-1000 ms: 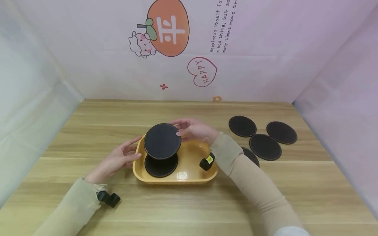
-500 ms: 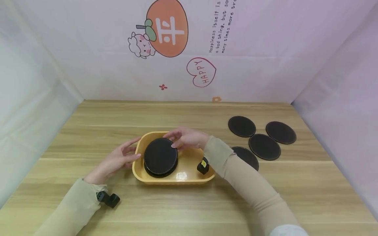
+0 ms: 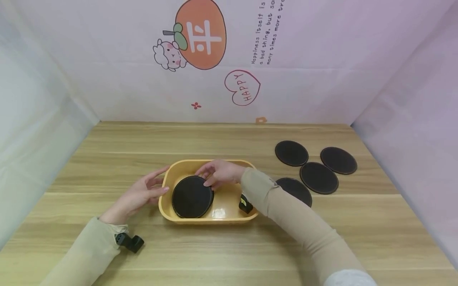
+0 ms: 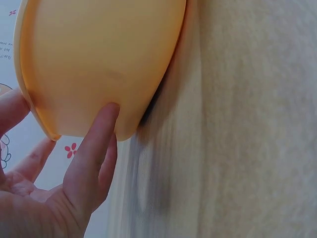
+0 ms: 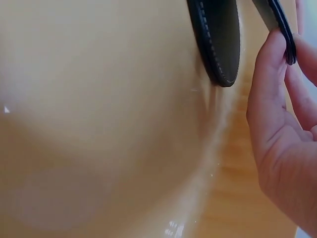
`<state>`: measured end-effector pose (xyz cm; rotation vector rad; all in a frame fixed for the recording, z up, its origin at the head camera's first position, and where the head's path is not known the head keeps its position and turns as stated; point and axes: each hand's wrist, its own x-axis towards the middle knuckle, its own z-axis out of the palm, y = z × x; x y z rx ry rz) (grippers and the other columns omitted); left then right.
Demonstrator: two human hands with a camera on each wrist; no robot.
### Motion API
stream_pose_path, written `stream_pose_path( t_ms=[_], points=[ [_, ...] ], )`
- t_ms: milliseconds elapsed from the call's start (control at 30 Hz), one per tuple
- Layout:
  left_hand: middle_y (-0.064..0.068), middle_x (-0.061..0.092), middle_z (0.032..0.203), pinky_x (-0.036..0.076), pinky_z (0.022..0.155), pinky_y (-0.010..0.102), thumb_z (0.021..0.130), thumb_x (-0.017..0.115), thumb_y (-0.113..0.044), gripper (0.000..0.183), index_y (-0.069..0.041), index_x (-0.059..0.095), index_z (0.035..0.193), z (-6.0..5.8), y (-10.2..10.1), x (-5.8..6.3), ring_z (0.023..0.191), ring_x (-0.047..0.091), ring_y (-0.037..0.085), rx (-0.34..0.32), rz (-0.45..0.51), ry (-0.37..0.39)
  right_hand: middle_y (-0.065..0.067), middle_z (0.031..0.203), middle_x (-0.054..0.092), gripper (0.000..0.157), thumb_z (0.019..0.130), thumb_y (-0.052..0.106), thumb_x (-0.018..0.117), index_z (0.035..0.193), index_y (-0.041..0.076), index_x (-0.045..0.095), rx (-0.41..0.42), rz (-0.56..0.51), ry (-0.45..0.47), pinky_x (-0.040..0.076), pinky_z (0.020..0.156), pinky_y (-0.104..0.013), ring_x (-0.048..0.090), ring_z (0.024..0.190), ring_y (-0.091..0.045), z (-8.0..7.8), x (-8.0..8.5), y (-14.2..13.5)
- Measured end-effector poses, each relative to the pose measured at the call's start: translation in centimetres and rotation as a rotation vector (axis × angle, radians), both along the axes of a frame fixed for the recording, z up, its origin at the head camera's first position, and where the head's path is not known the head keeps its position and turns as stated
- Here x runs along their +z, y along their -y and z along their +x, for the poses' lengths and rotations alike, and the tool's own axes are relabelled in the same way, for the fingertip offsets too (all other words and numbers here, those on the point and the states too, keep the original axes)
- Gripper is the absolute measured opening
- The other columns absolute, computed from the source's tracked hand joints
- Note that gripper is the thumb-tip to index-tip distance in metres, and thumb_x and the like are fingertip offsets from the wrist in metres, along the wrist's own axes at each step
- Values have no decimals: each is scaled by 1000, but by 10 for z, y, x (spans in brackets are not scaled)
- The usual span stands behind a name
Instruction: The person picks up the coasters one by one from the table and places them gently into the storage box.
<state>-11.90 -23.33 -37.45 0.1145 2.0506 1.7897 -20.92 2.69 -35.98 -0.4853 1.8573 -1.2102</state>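
My right hand (image 3: 220, 174) reaches into the yellow plastic basin (image 3: 232, 218) and pinches the edge of a round black stitched coaster (image 3: 191, 196). In the right wrist view, that held coaster (image 5: 281, 22) tilts above another coaster (image 5: 223, 44) lying on the basin floor. A gap shows between the two, and the upper one largely hides the lower in the head view. My left hand (image 3: 141, 194) rests against the basin's left end. Its fairly straight fingers (image 4: 94, 148) touch the outer wall and the rim in the left wrist view.
Several more black coasters lie flat on the wooden table right of the basin, among them one coaster (image 3: 291, 153) at the back and one (image 3: 295, 191) partly behind the right sleeve. White printed cloth (image 3: 143, 95) walls the table at the back and both sides.
My right hand has lowered the held coaster into the basin, over the coaster lying there, moving slightly toward me. My left hand has stayed at the basin's left end.
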Motion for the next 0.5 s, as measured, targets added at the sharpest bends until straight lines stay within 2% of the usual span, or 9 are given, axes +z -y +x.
stream_pose_path(
  t_ms=[133,500],
  points=[
    [33,31,141,57,78,30,93,59,-9,75,-10,14,152,0,0,0,97,59,10,10,-10,9,-5,100,59,43,87,-7,59,128,2,55,-19,19,-5,56,70,-26,58,81,-12,1,-1,1],
    [33,32,140,57,79,33,92,59,-9,75,-9,14,152,2,-2,3,96,60,11,17,-5,5,-12,108,62,39,86,-3,64,123,2,58,-93,87,-79,58,76,-32,62,88,-17,2,-2,1]
  ],
)
